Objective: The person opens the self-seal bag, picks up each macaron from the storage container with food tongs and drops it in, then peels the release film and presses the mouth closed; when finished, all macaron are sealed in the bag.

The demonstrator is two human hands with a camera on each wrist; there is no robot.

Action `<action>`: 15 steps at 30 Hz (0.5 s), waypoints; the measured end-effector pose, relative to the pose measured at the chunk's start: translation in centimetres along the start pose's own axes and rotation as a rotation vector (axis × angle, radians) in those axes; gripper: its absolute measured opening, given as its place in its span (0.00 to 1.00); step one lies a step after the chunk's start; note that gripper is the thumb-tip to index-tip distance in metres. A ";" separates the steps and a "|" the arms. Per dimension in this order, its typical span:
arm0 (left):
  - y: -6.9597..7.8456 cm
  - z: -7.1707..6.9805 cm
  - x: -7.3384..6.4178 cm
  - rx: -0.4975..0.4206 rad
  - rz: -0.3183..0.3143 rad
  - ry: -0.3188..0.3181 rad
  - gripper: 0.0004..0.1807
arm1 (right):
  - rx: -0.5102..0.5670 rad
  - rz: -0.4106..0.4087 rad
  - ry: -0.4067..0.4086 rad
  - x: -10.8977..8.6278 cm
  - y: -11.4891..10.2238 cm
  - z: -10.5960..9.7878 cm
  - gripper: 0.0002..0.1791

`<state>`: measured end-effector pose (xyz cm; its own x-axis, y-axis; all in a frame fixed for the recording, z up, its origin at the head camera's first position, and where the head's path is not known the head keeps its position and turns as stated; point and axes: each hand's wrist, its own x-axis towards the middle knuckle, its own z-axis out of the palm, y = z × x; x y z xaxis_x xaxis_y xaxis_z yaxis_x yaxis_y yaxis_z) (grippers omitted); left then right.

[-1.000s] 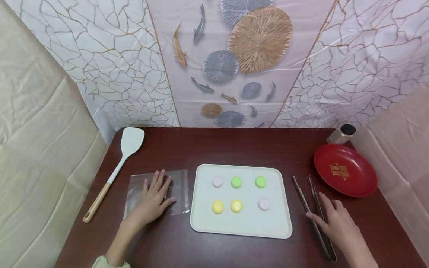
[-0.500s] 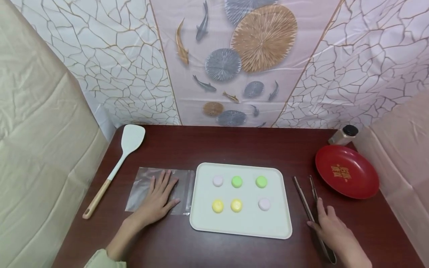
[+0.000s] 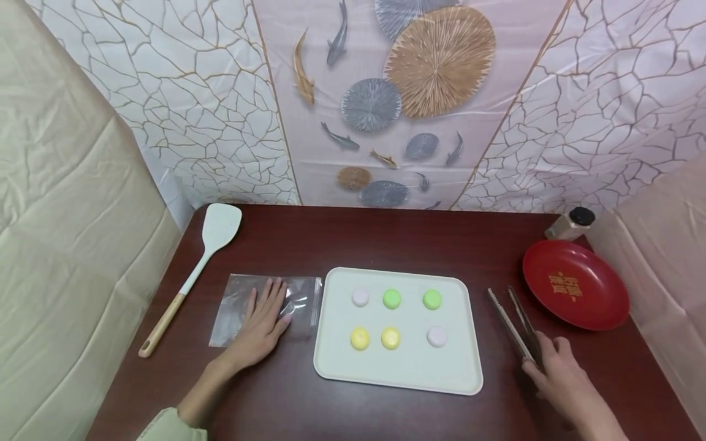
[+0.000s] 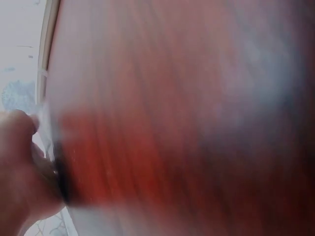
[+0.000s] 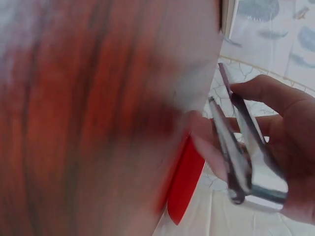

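My left hand lies with straight fingers on a clear zip bag, which is flat on the table. In the left wrist view only part of that hand shows at the left edge. My right hand grips a pair of metal tongs, whose arms stand apart and point away from me. The right wrist view shows the tongs between thumb and fingers. Between the hands stands a white tray bearing several small round pieces: green, yellow and lilac.
A white spatula with a wooden handle lies at the left. Behind the tongs, at the right, is a red plate with gold lettering. A black-capped jar stands at the back right corner. Patterned cloth hangs behind the table.
My right hand has closed round the tongs and their near end has come up off the table into it. The left hand has shifted slightly, and the bag lies straighter beneath it.
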<state>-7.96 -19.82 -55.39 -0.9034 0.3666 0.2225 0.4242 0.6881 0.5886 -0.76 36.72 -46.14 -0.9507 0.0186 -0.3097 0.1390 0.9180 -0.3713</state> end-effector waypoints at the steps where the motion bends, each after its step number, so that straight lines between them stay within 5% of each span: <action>1: 0.1 -0.1 0.0 -0.021 -0.005 0.002 0.37 | 0.017 -0.011 0.040 -0.1 0.0 -0.1 0.35; 8: -0.6 0.5 -0.1 0.081 0.039 0.009 0.35 | 0.027 -0.167 0.412 -0.3 -1.3 0.3 0.31; 11: -0.9 0.8 -0.1 0.141 0.058 0.030 0.33 | 0.019 -0.267 0.476 -0.1 -2.1 0.5 0.34; 15: -0.7 0.6 0.0 0.085 0.053 0.076 0.30 | -0.019 -0.412 0.469 0.5 -3.0 0.5 0.39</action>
<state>-8.25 -19.90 -56.24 -0.8802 0.3578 0.3118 0.4726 0.7210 0.5067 -1.47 33.78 -45.65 -0.9464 -0.1706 0.2743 -0.2659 0.8937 -0.3614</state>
